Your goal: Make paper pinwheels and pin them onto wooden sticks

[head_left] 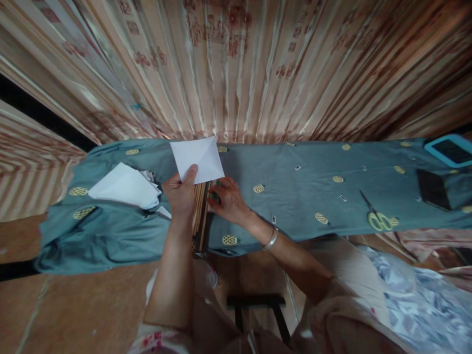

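My left hand pinches a square white paper with its thumb on top, holding it above the cloth. Faint diagonal creases show on the paper. My right hand, with a silver bracelet at the wrist, is just below the paper's right corner. Its fingers are curled with gaps between them, beside a small dark green thing too unclear to name. Under and between the hands lie long thin brown sticks in a narrow tray or box. To the left rests a stack of white papers.
A green cloth with pineapple prints covers the long table. Scissors with yellow-green handles, a dark phone and a blue-framed tablet lie at the right. Curtains hang behind; a dark stool stands below.
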A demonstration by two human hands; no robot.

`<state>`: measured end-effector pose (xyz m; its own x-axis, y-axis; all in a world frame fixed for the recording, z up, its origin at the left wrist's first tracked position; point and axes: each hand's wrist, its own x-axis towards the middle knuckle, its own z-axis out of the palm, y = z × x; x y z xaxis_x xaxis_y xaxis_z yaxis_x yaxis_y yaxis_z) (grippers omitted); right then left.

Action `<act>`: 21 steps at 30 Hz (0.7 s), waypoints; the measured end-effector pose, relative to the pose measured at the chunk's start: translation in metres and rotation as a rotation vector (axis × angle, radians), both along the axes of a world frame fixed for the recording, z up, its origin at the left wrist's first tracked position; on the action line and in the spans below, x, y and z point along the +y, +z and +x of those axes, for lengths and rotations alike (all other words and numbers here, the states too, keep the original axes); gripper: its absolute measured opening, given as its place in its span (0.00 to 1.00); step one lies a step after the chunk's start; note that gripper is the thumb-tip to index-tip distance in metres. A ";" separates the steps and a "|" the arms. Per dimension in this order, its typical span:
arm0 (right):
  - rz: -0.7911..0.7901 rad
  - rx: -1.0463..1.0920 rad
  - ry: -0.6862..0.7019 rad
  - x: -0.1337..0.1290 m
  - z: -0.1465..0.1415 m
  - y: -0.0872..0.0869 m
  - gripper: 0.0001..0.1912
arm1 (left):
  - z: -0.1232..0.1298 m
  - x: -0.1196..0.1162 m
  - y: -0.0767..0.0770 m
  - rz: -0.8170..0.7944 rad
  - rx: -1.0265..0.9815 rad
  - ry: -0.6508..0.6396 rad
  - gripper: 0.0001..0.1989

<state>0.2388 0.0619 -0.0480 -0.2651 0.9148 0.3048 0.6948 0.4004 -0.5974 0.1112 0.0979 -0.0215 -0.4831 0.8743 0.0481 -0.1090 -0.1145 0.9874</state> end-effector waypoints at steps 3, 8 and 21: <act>-0.009 -0.022 -0.008 0.002 -0.003 0.002 0.07 | 0.003 -0.001 0.002 0.023 -0.031 0.007 0.20; -0.015 -0.048 0.012 0.006 -0.005 0.004 0.08 | 0.009 -0.001 0.007 0.064 -0.076 -0.024 0.19; 0.068 -0.129 -0.459 -0.083 0.196 0.006 0.17 | 0.068 -0.031 -0.019 -0.165 0.054 -0.419 0.16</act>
